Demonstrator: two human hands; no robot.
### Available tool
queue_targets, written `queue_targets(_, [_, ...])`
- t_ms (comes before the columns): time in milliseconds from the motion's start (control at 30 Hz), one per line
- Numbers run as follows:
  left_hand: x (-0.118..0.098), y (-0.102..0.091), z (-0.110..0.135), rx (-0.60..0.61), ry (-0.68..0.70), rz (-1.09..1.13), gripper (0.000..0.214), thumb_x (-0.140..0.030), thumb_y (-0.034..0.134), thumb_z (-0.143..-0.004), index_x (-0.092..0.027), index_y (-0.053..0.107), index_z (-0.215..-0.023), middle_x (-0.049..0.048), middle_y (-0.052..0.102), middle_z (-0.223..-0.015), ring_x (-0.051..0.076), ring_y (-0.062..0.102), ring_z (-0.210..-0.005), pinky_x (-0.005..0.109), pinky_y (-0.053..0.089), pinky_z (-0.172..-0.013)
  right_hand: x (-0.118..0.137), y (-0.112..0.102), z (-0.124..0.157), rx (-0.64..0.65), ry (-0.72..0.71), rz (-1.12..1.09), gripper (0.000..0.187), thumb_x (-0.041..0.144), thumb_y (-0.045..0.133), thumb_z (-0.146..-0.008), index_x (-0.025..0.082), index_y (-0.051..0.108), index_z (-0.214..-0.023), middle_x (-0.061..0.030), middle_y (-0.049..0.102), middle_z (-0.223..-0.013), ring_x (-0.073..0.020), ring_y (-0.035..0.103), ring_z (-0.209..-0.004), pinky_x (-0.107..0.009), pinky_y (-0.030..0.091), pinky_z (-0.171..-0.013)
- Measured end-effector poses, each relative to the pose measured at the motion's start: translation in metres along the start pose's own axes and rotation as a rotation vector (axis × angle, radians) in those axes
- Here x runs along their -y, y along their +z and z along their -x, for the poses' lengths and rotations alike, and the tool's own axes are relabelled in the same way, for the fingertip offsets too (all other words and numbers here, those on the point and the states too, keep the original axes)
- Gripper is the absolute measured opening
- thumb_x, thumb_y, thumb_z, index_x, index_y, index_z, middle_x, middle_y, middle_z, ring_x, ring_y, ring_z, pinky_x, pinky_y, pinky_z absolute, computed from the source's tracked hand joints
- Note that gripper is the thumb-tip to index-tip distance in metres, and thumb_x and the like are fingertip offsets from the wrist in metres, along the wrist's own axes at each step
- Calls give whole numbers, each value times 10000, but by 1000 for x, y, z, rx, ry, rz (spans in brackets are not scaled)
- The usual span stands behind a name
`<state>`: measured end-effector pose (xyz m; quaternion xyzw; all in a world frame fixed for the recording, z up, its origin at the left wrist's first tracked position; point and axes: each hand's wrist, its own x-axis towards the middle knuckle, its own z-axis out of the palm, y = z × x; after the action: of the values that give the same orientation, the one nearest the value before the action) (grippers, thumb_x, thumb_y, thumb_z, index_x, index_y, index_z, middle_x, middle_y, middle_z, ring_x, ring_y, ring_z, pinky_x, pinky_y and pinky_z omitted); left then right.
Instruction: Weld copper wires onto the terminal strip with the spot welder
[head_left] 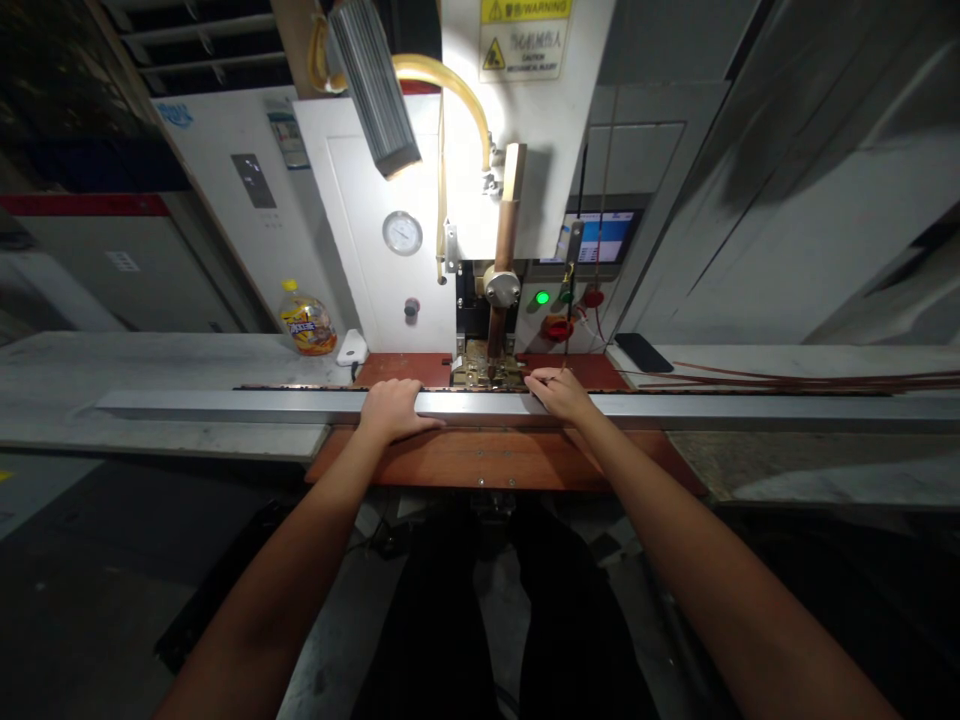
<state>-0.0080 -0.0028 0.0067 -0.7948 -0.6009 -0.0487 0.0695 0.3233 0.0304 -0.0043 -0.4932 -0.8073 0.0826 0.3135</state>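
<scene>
A long silver metal bar (262, 402) lies crosswise in front of me, with a thin dark strip (315, 388) along its far edge. My left hand (391, 410) is closed over the bar left of the middle, fingers across the top and thumb along the near side. On the right, my right hand (556, 392) rests at the bar's far edge with its fingers pinched together; what they hold is too small to make out. Between my hands, behind the bar, a copper-coloured electrode (496, 332) points down at a small metal fixture (472, 368).
The white machine (375, 160) carries a gauge (403, 233), a lit green button (542, 298) and a screen (600, 238). A yellow-capped bottle (307, 320) stands left. A black phone (643, 353) and long thin copper-coloured strips (787, 381) lie right. A reddish-brown board (435, 460) fronts the bar.
</scene>
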Motion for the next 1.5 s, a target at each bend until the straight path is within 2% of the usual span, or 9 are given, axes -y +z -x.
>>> queue_targets(333, [-1,2,0,-50,15,-44,781,-901,539,-690,-215,665,-1043,129,720,-1062,334,648,-1010,399,441,-848,-5,1,0,-32,-48,-32,380,378,439,-922,223,520,-585,-52,664,-657,-170,551,-635,-292,365,-665])
queue_targets(967, [-9,1,0,-70,26,-32,790,-891,549,-698,-202,668,-1065,137,730,-1077,346,657,-1013,408,437,-825,-12,-1,3,-36,-24,-19,389,390,427,-915,218,541,-585,-60,664,-653,-168,536,-627,-305,350,-668])
queue_targets(1300, [-11,8,-4,-90,47,-27,804,-907,538,-689,-209,668,-1066,136,730,-1072,343,654,-1017,409,431,-835,-12,-8,6,-27,6,-28,397,402,440,-917,215,586,-600,-60,679,-662,-167,555,-627,-292,371,-663])
queue_targets(1500, [-17,3,-3,-95,49,-36,807,-914,524,-694,-202,662,-1047,139,734,-1068,346,656,-1011,416,431,-820,-13,-12,8,-25,12,-20,395,394,440,-917,213,607,-608,-62,686,-668,-168,573,-642,-288,379,-672])
